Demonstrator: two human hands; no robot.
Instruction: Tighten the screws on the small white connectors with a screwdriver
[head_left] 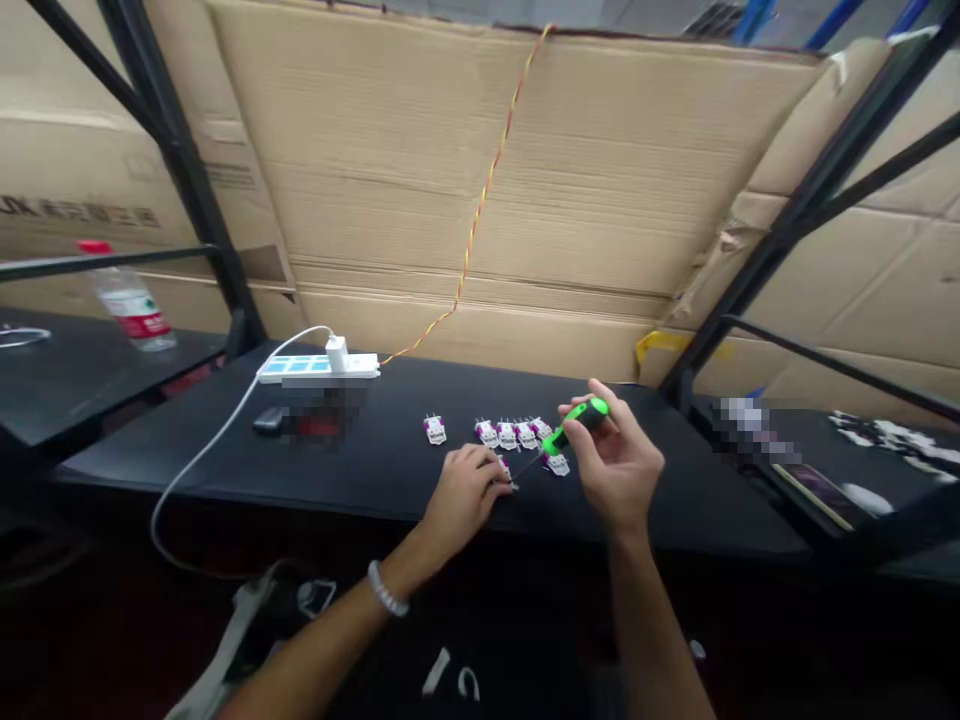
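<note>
In my right hand (619,465) is a screwdriver (574,425) with a green and black handle, tilted so its thin shaft points down and to the left. My left hand (469,490) rests on the black table with its fingers closed on a small white and purple part (505,467), mostly hidden by the fingers. The screwdriver's tip reaches this part or lies right beside it; blur keeps me from telling which. Several similar parts (507,434) lie in a row just behind my hands. One such part (434,430) sits apart to the left, another (556,464) below the handle.
A white power strip (319,367) with a plugged-in charger (337,352) lies at the table's back left, its white cable (217,440) hanging over the front edge. Cardboard (480,170) walls the back. Black metal posts (757,260) flank the table (697,480). A bottle (135,305) stands left.
</note>
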